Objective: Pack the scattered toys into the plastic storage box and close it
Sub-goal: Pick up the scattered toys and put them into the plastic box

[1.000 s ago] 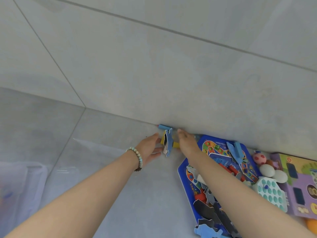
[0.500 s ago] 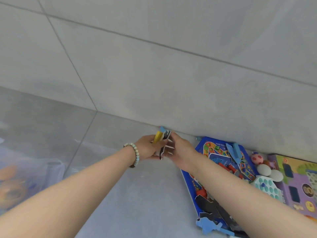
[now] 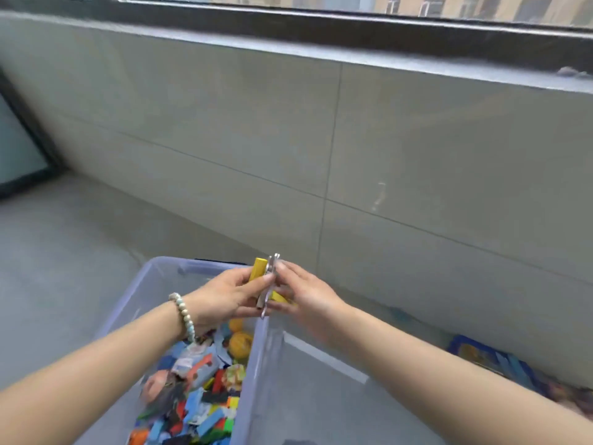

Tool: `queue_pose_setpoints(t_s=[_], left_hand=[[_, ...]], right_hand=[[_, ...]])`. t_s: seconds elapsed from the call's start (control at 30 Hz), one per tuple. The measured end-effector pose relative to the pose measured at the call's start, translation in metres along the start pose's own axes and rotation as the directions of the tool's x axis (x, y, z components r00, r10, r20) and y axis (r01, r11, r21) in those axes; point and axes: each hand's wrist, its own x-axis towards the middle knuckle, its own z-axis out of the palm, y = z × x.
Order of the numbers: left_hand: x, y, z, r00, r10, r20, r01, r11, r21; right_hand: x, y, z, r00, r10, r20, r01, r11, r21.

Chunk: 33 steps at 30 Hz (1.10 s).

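A yellow block (image 3: 258, 268) stands upright, gripped in the left fingers (image 3: 250, 285). Thin flat grey pieces (image 3: 269, 285) stand on edge against it, pinched by the right fingers (image 3: 288, 272). Just below the fingers the clear box (image 3: 256, 364) stands open, heaped with bright mixed toys (image 3: 205, 383). A blurred blue board (image 3: 491, 354) lies on the floor, well right of the fingers.

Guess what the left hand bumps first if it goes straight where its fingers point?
Probably the right hand, facing the left hand across the thin grey flat toy pieces and yellow rectangular block held between them; depth is unclear.
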Motion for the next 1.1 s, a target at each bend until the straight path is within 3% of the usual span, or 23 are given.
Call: queue_pose_setpoints(t_s=[0.1,0.2,0.3,0.4,0.6,0.8,0.97,1.1], left_hand=[[-0.052,-0.031,-0.053,0.988,-0.085,-0.129,0.073,0.992,-0.099],[-0.088,-0.072,-0.090,0.946,-0.219,-0.239,0.168,0.961,-0.218],[-0.106,-0.100,-0.106,0.888,-0.354,-0.294,0.268,0.917,-0.296],[-0.100,-0.106,-0.110,0.856,-0.383,-0.348,0.314,0.919,-0.239],[-0.041,-0.055,-0.062,0.944,-0.240,-0.225,0.241,0.970,-0.021],[0.058,-0.015,0.041,0.989,-0.149,-0.020,0.150,0.987,0.053],[0.139,-0.030,0.123,0.963,-0.250,0.104,0.231,0.959,0.165],[0.195,-0.062,0.163,0.940,-0.328,0.096,0.309,0.936,0.170]], right_hand=[[0.013,0.039,0.065,0.996,0.067,0.056,-0.062,0.994,-0.087],[0.018,0.072,0.103,0.972,0.224,0.067,-0.210,0.963,-0.171],[0.013,0.078,0.101,0.940,0.331,0.077,-0.290,0.900,-0.325],[0.009,0.065,0.068,0.950,0.308,0.057,-0.255,0.866,-0.430],[-0.003,0.025,-0.037,0.960,0.246,-0.131,-0.279,0.863,-0.422],[-0.017,0.007,-0.169,0.899,0.196,-0.392,-0.336,0.883,-0.329],[-0.020,0.022,-0.272,0.795,0.135,-0.592,-0.327,0.917,-0.230],[-0.011,0.040,-0.330,0.733,0.126,-0.669,-0.356,0.908,-0.219]])
